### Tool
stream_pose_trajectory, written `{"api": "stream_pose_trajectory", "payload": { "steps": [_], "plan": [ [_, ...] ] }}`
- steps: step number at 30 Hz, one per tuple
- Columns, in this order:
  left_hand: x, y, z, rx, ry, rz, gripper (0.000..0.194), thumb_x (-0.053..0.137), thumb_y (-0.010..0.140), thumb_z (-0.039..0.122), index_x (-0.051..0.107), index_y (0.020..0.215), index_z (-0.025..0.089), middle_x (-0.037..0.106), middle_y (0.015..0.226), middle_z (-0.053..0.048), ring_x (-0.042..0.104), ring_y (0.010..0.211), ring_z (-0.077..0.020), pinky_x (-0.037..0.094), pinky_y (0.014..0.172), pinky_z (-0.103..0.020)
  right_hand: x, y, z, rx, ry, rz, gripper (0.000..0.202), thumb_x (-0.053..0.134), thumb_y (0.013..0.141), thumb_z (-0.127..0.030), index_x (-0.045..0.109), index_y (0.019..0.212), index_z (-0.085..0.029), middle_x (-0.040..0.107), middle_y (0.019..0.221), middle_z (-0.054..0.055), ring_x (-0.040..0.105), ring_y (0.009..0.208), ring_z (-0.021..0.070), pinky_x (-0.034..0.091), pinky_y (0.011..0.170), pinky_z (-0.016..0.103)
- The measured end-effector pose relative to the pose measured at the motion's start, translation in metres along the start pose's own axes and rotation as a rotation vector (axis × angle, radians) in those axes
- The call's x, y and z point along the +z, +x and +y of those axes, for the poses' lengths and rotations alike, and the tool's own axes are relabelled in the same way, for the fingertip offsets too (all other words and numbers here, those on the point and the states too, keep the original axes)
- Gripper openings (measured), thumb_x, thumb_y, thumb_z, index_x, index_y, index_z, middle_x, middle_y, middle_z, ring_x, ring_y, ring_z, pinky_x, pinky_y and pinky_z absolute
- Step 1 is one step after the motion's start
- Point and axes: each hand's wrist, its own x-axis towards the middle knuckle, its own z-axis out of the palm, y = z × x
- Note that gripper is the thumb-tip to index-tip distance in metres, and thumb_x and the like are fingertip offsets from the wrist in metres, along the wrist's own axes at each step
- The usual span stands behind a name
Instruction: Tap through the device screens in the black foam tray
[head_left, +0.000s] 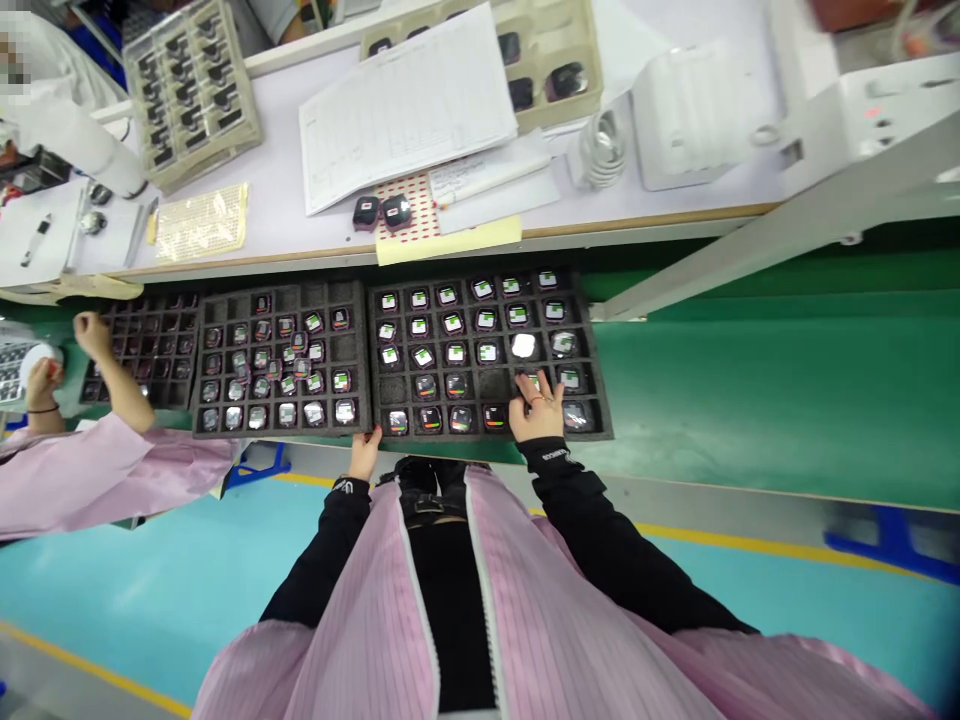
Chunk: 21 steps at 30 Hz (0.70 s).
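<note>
Lettering in white marks the black cuffs on both wrists in the head view, but it is too small to read. The right hand (537, 408) reaches over the right foam tray (381, 388), fingers bent and spread above a small square device (533, 381) in the row second from the near edge; whether they grip it I cannot tell. The left hand (364, 455) is at that tray's near left corner, fingertips at the rim; how firmly they close on it cannot be made out.

Most lit screens in this tray show white and green blocks, while several nearer ones are dark with coloured bars; none can be read. Just left, the middle foam tray (363, 372) holds similar devices, some lying on top of others. Further left, a co-worker's hand (91, 335) is raised over a third tray (193, 372).

On the white shelf beyond, a printed sheet (409, 110) carries ruled lines and text too faint to read. A yellow-edged sheet (480, 237) with red marks lies partly under the handwritten paper (469, 180), beside two dark devices (382, 212) bearing tiny illegible labels.
</note>
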Motion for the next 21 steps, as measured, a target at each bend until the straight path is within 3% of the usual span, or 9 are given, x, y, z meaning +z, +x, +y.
{"api": "stream_pose_trajectory", "payload": {
  "steps": [6, 16, 21],
  "plan": [
    [0.001, 0.0, 0.01, -0.019, 0.018, -0.034, 0.042, 0.072, 0.076, 0.049, 0.065, 0.099, 0.013, 0.07, 0.101, -0.015, 0.066, 0.103, -0.0283, 0.049, 0.097, -0.043, -0.015, 0.001, 0.028, 0.075, 0.017, 0.025, 0.051, 0.044, 0.079, -0.021, 0.062, 0.126, -0.011, 0.066, 0.123, 0.017, 0.043, 0.135, 0.0379, 0.018, 0.116, 0.069],
    [0.002, -0.001, 0.016, -0.023, 0.039, 0.003, 0.033, 0.072, 0.079, 0.041, 0.067, 0.097, 0.014, 0.07, 0.102, -0.015, 0.065, 0.104, -0.0283, 0.049, 0.098, -0.043, -0.015, -0.004, 0.019, 0.008, -0.038, -0.089, 0.056, 0.047, 0.077, -0.024, 0.056, 0.13, -0.009, 0.057, 0.136, 0.02, 0.038, 0.139, 0.0387, 0.021, 0.115, 0.067],
    [0.003, -0.002, 0.019, -0.019, 0.025, 0.007, 0.032, 0.071, 0.08, 0.036, 0.066, 0.102, 0.012, 0.07, 0.103, -0.016, 0.065, 0.105, -0.0281, 0.049, 0.099, -0.043, -0.023, -0.006, 0.039, 0.072, -0.062, 0.012, 0.056, 0.044, 0.08, -0.025, 0.056, 0.131, -0.005, 0.06, 0.131, 0.022, 0.038, 0.139, 0.0367, 0.021, 0.116, 0.065]
  ]
}}
